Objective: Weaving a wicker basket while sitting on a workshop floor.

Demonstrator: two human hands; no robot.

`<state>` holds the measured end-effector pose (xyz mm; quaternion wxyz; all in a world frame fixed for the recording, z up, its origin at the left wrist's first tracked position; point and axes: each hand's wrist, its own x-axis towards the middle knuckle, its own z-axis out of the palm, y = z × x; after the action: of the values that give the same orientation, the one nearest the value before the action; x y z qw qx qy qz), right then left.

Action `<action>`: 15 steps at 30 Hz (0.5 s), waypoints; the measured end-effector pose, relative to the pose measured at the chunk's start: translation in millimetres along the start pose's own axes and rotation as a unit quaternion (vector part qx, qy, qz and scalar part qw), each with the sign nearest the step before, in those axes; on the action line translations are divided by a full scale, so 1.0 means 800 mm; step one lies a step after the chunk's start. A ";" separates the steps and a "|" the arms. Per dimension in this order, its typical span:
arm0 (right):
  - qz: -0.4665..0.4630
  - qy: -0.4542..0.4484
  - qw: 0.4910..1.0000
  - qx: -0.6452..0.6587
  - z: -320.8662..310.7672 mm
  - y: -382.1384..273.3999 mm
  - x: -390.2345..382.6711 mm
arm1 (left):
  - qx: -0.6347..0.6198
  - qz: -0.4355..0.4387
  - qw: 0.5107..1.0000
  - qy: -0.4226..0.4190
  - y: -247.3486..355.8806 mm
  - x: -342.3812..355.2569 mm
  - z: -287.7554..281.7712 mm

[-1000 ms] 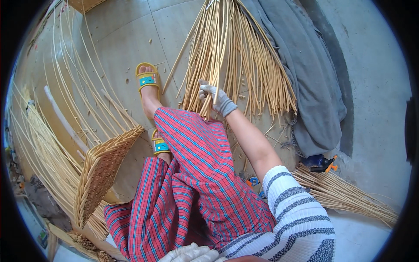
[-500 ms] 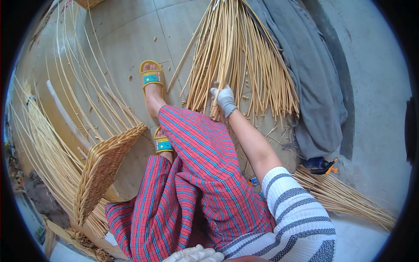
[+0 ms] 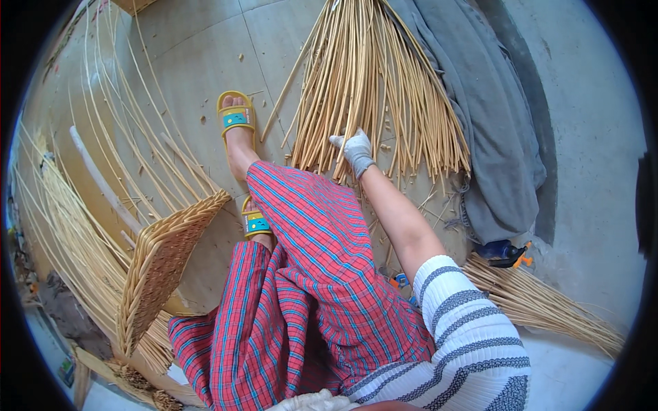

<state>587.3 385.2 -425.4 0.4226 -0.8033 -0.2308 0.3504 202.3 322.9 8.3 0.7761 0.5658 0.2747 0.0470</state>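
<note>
My right hand (image 3: 358, 152), in a pale work glove, is over the lower ends of a fanned bundle of tan wicker rods (image 3: 384, 89). Its thumb reaches left across the rods, and the fingers look closed round a few of them, partly hidden behind the glove. A few rod ends stick out below the hand, close to my knee. At the bottom edge, against my body, a pale gloved shape (image 3: 312, 401) seems to be my left hand; its fingers are mostly cut off. A half-woven wicker basket (image 3: 168, 264) with long upright stakes stands left of my legs.
A grey cloth (image 3: 490, 137) lies along the right of the bundle. Behind my right elbow are a second rod bundle (image 3: 541, 301) and a dark blue tool with orange parts (image 3: 504, 253). Pale long rods (image 3: 82, 226) lie at the far left. Offcuts litter the floor (image 3: 185, 68).
The rods at my right hand have sunk down into the fan, where before they stood out raised above it. My right hand has shifted only slightly. The left glove has dropped lower in the picture.
</note>
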 end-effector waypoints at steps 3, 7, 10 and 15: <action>0.087 -0.056 0.991 0.081 0.003 -0.023 -0.012 | -0.005 -0.024 1.000 0.006 0.012 0.016 -0.011; 0.143 -0.083 0.974 0.155 -0.022 -0.039 -0.013 | -0.017 -0.041 0.999 0.002 0.024 0.061 -0.028; 0.178 -0.119 0.967 0.142 -0.028 -0.054 -0.019 | 0.152 0.049 0.977 0.141 -0.028 0.166 -0.057; 0.175 -0.162 0.942 0.235 -0.005 -0.049 -0.022 | 0.351 -0.055 0.931 0.081 -0.203 0.332 -0.129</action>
<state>576.2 392.3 -383.9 0.4882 -0.6410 -0.0626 0.5889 338.9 455.1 -258.9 0.5046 0.7802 0.3664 -0.0490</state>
